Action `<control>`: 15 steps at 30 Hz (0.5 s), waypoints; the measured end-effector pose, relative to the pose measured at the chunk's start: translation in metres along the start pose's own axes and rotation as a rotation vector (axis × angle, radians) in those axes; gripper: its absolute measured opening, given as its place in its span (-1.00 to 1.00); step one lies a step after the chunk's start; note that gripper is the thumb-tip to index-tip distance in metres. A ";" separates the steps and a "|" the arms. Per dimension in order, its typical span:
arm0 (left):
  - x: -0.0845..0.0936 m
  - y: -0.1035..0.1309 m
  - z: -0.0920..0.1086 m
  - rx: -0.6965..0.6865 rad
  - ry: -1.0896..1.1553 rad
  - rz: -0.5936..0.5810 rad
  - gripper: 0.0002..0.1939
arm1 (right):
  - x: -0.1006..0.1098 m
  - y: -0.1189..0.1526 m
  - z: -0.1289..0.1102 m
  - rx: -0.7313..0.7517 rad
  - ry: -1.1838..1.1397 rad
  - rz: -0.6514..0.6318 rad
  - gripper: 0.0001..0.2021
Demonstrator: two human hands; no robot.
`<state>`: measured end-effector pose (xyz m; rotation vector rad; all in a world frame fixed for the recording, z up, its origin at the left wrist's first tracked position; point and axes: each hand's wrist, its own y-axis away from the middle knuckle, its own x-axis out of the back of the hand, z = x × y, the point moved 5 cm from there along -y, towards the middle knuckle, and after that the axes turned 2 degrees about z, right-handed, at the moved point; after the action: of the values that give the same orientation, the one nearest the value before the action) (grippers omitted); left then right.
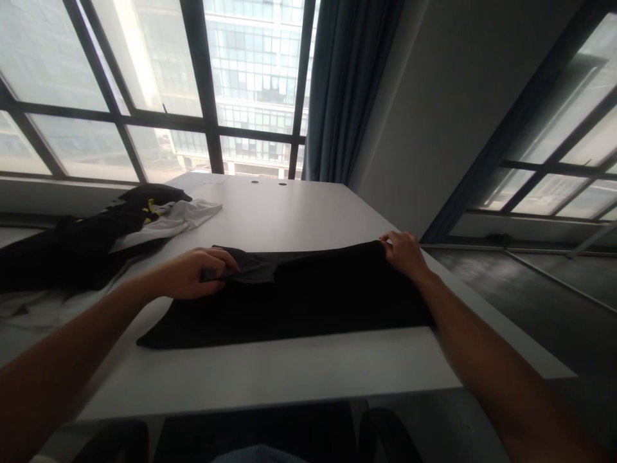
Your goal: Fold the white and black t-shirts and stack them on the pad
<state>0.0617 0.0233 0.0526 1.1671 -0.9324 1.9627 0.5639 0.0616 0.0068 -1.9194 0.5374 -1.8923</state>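
Left fingers (pixel 225 262) nearly closed on the grey fold (pixel 255 269) of the black cloth (pixel 313 299), left of centre. Right fingers (pixel 391 240) pinched on its upper right corner. Cloth lies mid-frame on the surface (pixel 289 370). I'd use light, even outward tension, square up the far edge, flatten the grey bunch before release. Clothes pile (pixel 91 247) is at frame left, well apart.

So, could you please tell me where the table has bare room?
The widest bare patch of the table lies beyond the black cloth, right of the clothes pile. A narrower strip runs between the cloth and the near edge. It is crowded at the pile and where the left hand and right hand hold the cloth.
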 end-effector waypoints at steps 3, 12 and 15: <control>0.003 0.001 0.004 0.002 0.018 -0.007 -0.70 | 0.002 0.003 0.011 0.079 -0.012 -0.154 -0.74; -0.010 0.007 -0.002 0.037 0.055 -0.135 -0.74 | 0.013 0.012 0.012 0.161 -0.174 -0.315 -0.85; -0.010 0.011 -0.006 0.059 0.099 -0.176 -0.69 | 0.011 0.016 0.011 0.148 -0.214 -0.444 -0.84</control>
<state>0.0543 0.0207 0.0385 1.1337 -0.7010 1.8973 0.5755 0.0425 0.0079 -2.2368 -0.1030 -1.8716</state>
